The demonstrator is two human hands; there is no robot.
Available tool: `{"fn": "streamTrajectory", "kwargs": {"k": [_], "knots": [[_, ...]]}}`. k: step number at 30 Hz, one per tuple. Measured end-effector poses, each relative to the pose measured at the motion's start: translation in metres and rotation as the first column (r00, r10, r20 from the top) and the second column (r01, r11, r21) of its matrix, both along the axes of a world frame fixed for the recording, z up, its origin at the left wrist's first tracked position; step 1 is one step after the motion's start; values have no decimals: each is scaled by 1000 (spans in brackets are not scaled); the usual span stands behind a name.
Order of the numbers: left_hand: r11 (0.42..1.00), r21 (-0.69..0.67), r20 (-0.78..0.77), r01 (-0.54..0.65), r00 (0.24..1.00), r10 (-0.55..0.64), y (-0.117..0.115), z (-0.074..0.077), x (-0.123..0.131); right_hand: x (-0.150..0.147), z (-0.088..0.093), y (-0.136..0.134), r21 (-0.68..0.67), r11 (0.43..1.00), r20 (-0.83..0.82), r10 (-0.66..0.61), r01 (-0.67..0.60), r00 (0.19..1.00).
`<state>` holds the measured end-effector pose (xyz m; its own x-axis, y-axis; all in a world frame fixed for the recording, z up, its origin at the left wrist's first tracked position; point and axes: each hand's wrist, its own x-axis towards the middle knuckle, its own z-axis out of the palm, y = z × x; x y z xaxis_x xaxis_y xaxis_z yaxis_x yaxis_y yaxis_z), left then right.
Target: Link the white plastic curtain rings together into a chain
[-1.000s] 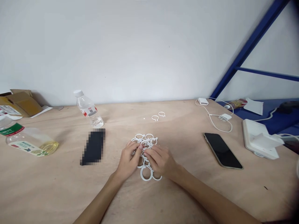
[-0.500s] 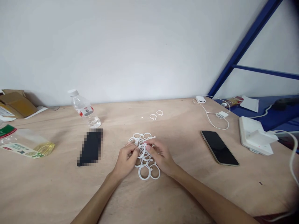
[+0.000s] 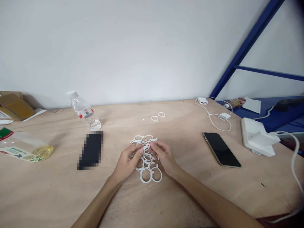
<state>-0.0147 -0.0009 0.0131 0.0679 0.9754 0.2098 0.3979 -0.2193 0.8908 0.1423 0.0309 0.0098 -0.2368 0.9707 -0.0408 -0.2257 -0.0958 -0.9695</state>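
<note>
A pile of white plastic curtain rings (image 3: 145, 181) with small knobs lies on the wooden table. Over the pile, my left hand (image 3: 126, 163) pinches one white ring (image 3: 146, 147) from the left, thumb against fingers. My right hand (image 3: 167, 160) grips the same ring from the right, near its knob. The fingers cover part of it, so its full outline does not show. Farther back lie two separate white rings (image 3: 155, 119), side by side.
To the left stand a water bottle (image 3: 85, 111), an oil bottle (image 3: 26, 148) and a cardboard box (image 3: 15, 106); a dark pixelated object (image 3: 89, 150) lies nearer. On the right are a phone (image 3: 222, 149), a white charger (image 3: 257, 137) and a cabled adapter (image 3: 202, 101).
The held ring has turned from hanging upright to lying flatter between my hands, and my fingers have shifted slightly around it. The view has moved a little.
</note>
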Motion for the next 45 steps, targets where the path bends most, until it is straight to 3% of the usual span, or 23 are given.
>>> {"fn": "streamTrajectory", "kwargs": {"k": [12,18,21,23,24,26,27,31,35,39,45], "knots": [[995,13,-53,97,994,-96,-1,4,0,2,1,1,32,999,60,35,-37,998],[997,17,-90,81,993,-79,-2,2,0,3,-4,-2,83,995,82,53,-59,995],[998,40,-65,52,997,-49,-2,0,0,4,-4,9,107,989,125,91,-105,988],[998,57,-47,22,999,-19,-1,-2,-1,8,-6,29,181,982,250,11,-57,968],[998,66,-41,4,999,-1,-1,-2,-2,10,-7,43,246,969,354,-89,-1,931],[997,73,-40,-31,999,34,0,-4,-3,16,-12,76,381,919,626,-337,102,703],[996,75,-43,-47,998,51,0,-4,-3,19,-14,93,388,912,670,-376,130,640],[993,97,-75,-70,994,77,1,-4,-4,19,-24,142,369,910,772,-413,187,483],[992,111,-117,-67,990,79,2,-5,-5,11,-29,152,354,916,817,-401,187,414],[985,143,-179,-93,977,119,2,-8,-5,11,-29,145,363,916,797,-399,170,453],[962,259,-380,-86,907,183,0,-11,-6,13,-20,112,321,946,673,-258,41,693]]}}
